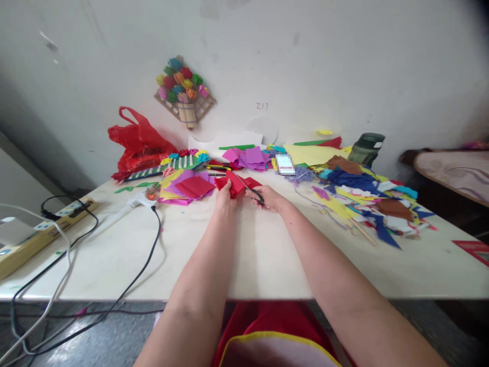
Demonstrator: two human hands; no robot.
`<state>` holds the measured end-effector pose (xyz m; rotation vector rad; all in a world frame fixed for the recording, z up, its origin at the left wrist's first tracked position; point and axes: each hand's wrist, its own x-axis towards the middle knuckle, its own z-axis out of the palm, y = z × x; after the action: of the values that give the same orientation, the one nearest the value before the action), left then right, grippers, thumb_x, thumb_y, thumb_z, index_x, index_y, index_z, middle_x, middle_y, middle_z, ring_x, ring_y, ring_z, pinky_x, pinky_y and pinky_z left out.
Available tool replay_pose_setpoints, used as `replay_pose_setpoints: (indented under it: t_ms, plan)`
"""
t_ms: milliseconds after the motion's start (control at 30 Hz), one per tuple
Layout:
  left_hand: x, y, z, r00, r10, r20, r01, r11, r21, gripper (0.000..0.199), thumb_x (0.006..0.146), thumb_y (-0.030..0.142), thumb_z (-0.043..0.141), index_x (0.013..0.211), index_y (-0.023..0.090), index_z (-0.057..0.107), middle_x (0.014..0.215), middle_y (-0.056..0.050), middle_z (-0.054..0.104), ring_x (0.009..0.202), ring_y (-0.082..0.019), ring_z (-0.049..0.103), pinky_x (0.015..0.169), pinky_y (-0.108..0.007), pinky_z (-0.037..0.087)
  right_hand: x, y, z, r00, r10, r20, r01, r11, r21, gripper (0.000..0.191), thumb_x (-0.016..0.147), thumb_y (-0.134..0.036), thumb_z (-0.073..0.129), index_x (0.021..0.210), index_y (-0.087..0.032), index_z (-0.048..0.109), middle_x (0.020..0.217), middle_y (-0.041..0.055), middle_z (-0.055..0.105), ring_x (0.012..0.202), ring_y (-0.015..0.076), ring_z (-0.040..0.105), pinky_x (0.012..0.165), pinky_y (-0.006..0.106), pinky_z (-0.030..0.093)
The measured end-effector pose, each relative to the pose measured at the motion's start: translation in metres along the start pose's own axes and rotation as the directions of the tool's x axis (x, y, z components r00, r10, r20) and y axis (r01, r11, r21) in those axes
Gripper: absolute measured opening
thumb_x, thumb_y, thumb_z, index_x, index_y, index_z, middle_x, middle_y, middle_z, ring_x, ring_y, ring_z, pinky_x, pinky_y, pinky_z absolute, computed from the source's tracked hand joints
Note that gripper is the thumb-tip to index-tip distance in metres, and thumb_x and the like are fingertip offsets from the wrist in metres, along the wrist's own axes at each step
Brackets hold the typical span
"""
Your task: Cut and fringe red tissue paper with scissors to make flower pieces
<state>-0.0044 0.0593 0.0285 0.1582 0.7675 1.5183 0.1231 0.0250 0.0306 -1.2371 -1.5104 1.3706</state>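
In the middle of the white table, my left hand is closed on red paper, thumb on top. My right hand grips black-handled scissors, whose blades point up and left across the red paper. Whether the blades are apart is hard to make out. Another red piece shows behind the scissors. Just left of my left hand lies a stack of coloured paper squares, with a red square on top of purple and yellow ones. A yellow-and-black utility knife rests behind my hands.
A glue gun with a black cord lies left, near a power strip. Behind are a red plastic bag, purple paper and a phone. Paper scraps and a green bottle are at right.
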Motion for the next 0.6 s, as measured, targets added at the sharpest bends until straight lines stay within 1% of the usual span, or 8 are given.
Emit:
replay_pose_setpoints:
  t_ms: [133, 267, 400, 500, 600]
  plan:
    - [0.002, 0.0, 0.0, 0.999, 0.029, -0.017, -0.029, 0.999, -0.018, 0.009, 0.086, 0.015, 0.052, 0.092, 0.013, 0.059, 0.072, -0.005, 0.065, 0.061, -0.014, 0.064, 0.067, -0.032, 0.056, 0.003, 0.003, -0.001, 1.0, -0.002, -0.002, 0.002, 1.0, -0.023, 0.022, 0.081, -0.031, 0.06, 0.068, -0.015, 0.051, 0.042, -0.0072, 0.047, 0.028, 0.0035, 0.038, 0.026, 0.014, 0.023]
    - [0.004, -0.001, -0.002, 1.0, 0.025, -0.01, -0.025, 1.0, -0.016, 0.01, 0.086, 0.015, 0.052, 0.094, 0.014, 0.058, 0.073, -0.005, 0.065, 0.06, -0.014, 0.064, 0.066, -0.033, 0.056, 0.008, 0.01, -0.006, 0.998, -0.046, 0.046, 0.048, 0.998, -0.044, 0.027, 0.08, -0.038, 0.061, 0.069, -0.016, 0.049, 0.045, -0.0051, 0.052, 0.029, 0.0053, 0.044, 0.024, 0.015, 0.018]
    - [0.006, -0.002, -0.004, 0.999, 0.018, 0.03, -0.017, 1.0, -0.012, 0.011, 0.086, 0.017, 0.053, 0.095, 0.013, 0.058, 0.078, -0.007, 0.066, 0.066, -0.016, 0.066, 0.067, -0.036, 0.057, 0.006, 0.009, -0.008, 0.996, -0.055, 0.074, 0.057, 0.998, -0.017, 0.029, 0.082, -0.043, 0.057, 0.076, -0.015, 0.054, 0.046, -0.0036, 0.055, 0.03, 0.0061, 0.046, 0.025, 0.015, 0.02]
    - [0.006, -0.002, -0.004, 0.997, 0.021, 0.07, -0.021, 1.0, -0.004, 0.009, 0.086, 0.017, 0.052, 0.091, 0.012, 0.057, 0.079, -0.008, 0.066, 0.069, -0.016, 0.066, 0.068, -0.037, 0.057, 0.002, 0.005, -0.007, 0.994, -0.062, 0.09, 0.063, 0.998, 0.002, 0.03, 0.083, -0.043, 0.055, 0.081, -0.013, 0.057, 0.045, -0.0031, 0.054, 0.03, 0.0061, 0.046, 0.026, 0.015, 0.021]
    - [0.004, -0.002, -0.004, 0.998, 0.029, 0.058, -0.03, 0.999, 0.016, 0.005, 0.086, 0.016, 0.053, 0.086, 0.013, 0.058, 0.077, -0.006, 0.065, 0.071, -0.016, 0.066, 0.07, -0.036, 0.057, 0.002, 0.004, -0.007, 0.994, -0.069, 0.082, 0.068, 0.998, 0.018, 0.032, 0.083, -0.044, 0.056, 0.082, -0.012, 0.058, 0.044, -0.0031, 0.054, 0.03, 0.0062, 0.046, 0.026, 0.015, 0.02]
